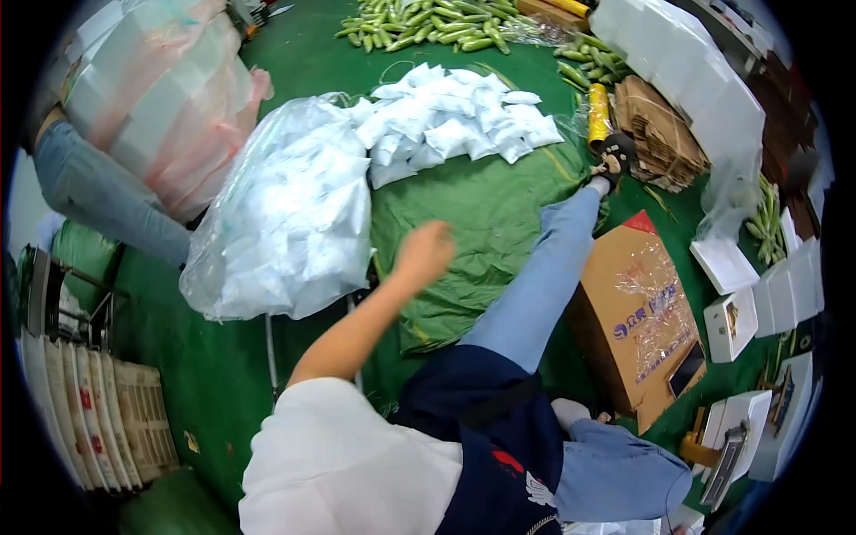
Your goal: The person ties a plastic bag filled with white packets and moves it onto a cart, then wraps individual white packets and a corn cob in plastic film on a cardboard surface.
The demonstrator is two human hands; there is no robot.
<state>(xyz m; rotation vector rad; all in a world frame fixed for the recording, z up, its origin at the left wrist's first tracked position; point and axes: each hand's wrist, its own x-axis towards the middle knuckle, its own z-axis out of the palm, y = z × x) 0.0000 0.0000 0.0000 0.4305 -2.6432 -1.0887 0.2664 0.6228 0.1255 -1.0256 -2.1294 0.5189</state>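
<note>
My left hand (426, 254) is stretched forward over a green woven sack (486, 227) spread on the floor. Motion blurs its fingers, and nothing can be made out in them. Beyond the hand, a pile of small white pillow-shaped packs (455, 116) lies on the far part of the sack. Left of it, a large clear plastic bag (285, 214) is filled with similar packs and rests on a support with thin metal legs. My right hand is out of view. One of my legs reaches across the right side of the sack.
A cardboard box (637, 321) stands at right with a phone (686, 368) on it. Flattened cardboard (660, 134) and white foam boxes (731, 325) lie along the right. Long green vegetables (437, 22) are heaped at the back. Another person's leg (102, 183) is at left, above stacked crates (98, 415).
</note>
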